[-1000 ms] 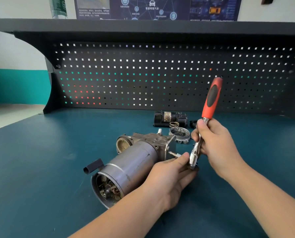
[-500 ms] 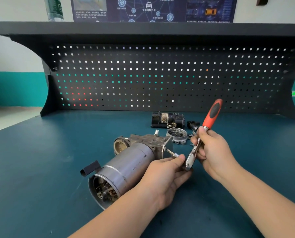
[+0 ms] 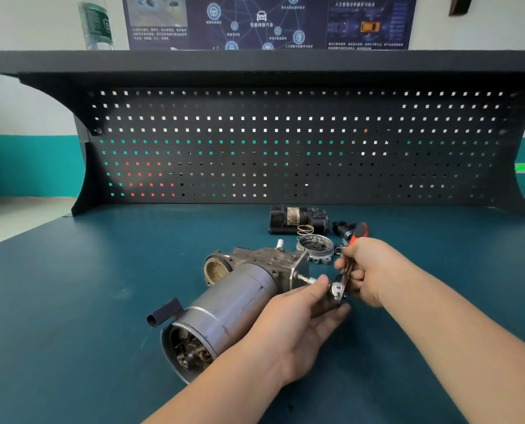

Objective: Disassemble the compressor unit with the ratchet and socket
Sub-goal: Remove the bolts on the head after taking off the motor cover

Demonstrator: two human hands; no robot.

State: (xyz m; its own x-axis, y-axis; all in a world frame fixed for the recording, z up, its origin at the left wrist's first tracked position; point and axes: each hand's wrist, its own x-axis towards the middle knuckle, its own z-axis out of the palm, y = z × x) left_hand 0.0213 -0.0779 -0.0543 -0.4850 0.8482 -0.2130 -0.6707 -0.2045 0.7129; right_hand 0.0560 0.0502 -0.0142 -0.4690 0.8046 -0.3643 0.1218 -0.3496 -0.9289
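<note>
The compressor unit [image 3: 236,304] lies on its side on the teal workbench [image 3: 71,301], its open motor end toward the camera and its cast block pointing away toward the pegboard [image 3: 285,148]. The right hand [image 3: 374,270] grips the ratchet [image 3: 339,286] by its metal shank, fingers curled round it — the red handle tip pokes out behind the knuckles, and the chrome head sits low beside the block. The left hand [image 3: 304,316] holds the head end, thumb resting near the extension and socket [image 3: 308,280] that run straight into the block's side face. Behind the unit lie a round metal cover [image 3: 314,247], a coil spring [image 3: 304,230] and a black motor part [image 3: 298,220], close together.
</note>
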